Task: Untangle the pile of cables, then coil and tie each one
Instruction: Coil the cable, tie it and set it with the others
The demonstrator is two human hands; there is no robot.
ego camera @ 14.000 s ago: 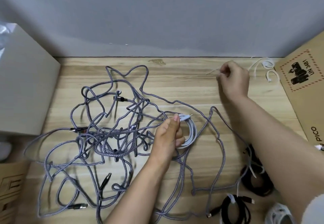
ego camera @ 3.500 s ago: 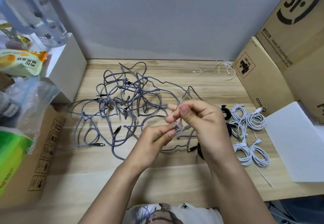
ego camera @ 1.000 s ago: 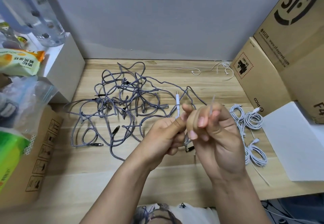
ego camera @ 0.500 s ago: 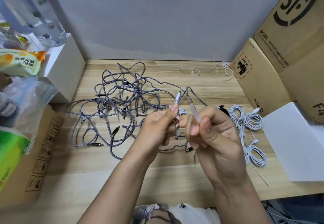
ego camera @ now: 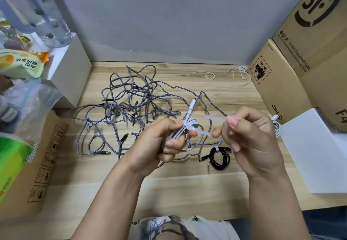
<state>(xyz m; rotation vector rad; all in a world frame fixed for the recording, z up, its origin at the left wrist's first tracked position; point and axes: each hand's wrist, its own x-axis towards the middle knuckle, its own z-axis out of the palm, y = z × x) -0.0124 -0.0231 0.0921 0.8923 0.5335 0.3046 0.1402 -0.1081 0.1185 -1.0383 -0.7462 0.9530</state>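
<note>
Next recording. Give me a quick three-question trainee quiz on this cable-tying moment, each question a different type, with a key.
1. True or false: the left hand grips the coiled white cable.
2. What does the right hand pinch? A) the white tie strip B) a black plug C) a grey cable
3. Fill in: the coiled black cable lies on the ____.

Key: 1 true; 2 A; 3 table

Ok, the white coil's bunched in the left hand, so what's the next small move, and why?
Probably pull the tie snug with the right hand. The left hand grips the coiled white cable, and the tie already wraps the bundle, but its two ends stick out loose between the right fingers.
</note>
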